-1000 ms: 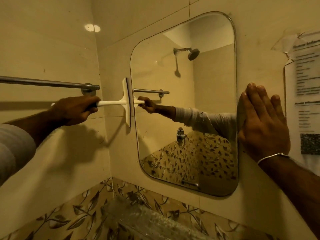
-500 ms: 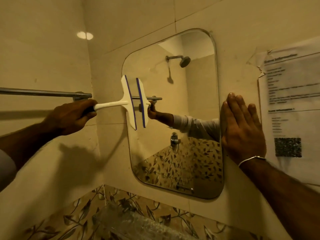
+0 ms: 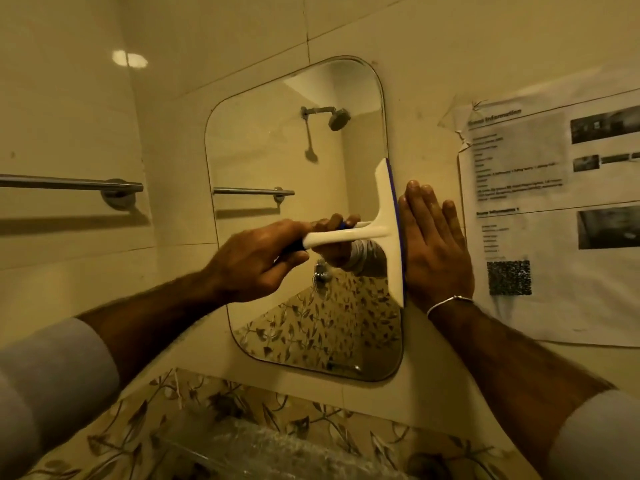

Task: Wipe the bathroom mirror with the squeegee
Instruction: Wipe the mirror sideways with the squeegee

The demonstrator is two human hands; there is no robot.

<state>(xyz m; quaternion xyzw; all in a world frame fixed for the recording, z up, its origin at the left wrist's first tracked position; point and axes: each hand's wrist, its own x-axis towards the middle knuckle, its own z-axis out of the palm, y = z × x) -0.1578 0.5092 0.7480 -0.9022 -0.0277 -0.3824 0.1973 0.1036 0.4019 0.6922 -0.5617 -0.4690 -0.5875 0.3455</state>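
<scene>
A rounded rectangular mirror (image 3: 277, 161) hangs on the beige tiled wall. My left hand (image 3: 256, 258) is shut on the handle of a white squeegee (image 3: 388, 230) with a blue rubber edge. Its blade stands upright against the mirror's right edge. My right hand (image 3: 434, 247) lies flat on the wall just right of the mirror, fingers pointing up, close beside the blade. A thin bracelet sits on that wrist. The mirror reflects the shower head, a rail and my hand.
A chrome towel rail (image 3: 69, 185) runs along the left wall. Printed paper sheets (image 3: 554, 216) with a QR code are taped to the wall on the right. Leaf-patterned tiles (image 3: 138, 427) and a clear wrapped object (image 3: 270, 448) lie below the mirror.
My left hand has swept the squeegee rightwards across the mirror, from its left edge to its right edge. My right hand stays flat on the wall.
</scene>
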